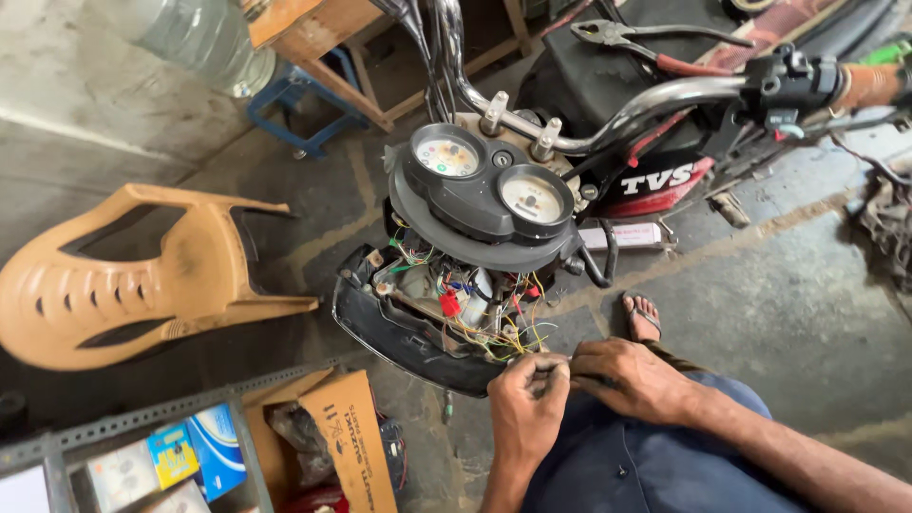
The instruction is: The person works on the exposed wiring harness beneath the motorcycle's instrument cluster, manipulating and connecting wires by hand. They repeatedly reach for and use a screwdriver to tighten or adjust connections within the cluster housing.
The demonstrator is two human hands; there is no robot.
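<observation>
- I see the wire bundle [513,332] spilling from the open headlight housing [408,328] of the motorcycle, below the twin-dial instrument cluster [489,185].
- My left hand [527,399] is closed, its fingertips pinching thin wires at the bundle's near end.
- My right hand [632,378] is curled, touching the left at the same wire ends; what it grips is hidden.
- Housing contents: tangled yellow, green and white wires, and a red connector [448,303].
- The cardboard box [347,446], lower left, is open; its contents are unclear. The metal rack [142,418] beside it holds small blue and white cartons [195,454].
- Edges: the housing rim sits just beside my left knuckles; the chrome handlebar [617,119] spans above.
- Open concrete floor [807,313] lies to the right; an overturned tan plastic chair [123,285] lies well apart, on the left.
- Pliers [646,43] rest on the seat.
</observation>
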